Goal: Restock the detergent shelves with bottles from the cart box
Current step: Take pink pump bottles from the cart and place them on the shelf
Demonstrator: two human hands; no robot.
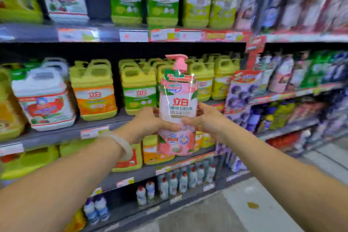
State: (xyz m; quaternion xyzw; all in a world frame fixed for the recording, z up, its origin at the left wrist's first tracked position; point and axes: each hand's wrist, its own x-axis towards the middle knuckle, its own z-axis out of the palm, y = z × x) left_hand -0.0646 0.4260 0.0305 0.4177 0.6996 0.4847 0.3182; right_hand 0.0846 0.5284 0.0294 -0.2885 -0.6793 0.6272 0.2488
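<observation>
Before the shelves, both hands' grip, left hand and right hand, clasps the upright pink pump bottle.

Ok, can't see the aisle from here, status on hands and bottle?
Both hands, left hand and right hand, gripping pink pump bottle, upright, held off the shelf. Yellow jugs directly behind it on the middle shelf.

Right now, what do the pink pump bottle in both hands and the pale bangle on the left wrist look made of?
Pink pump bottle: likely plastic with a glossy printed wrap; highlights glint near its neck. Pale bangle: milky, translucent, smooth, perhaps jade or glass; blur leaves it open.
</observation>
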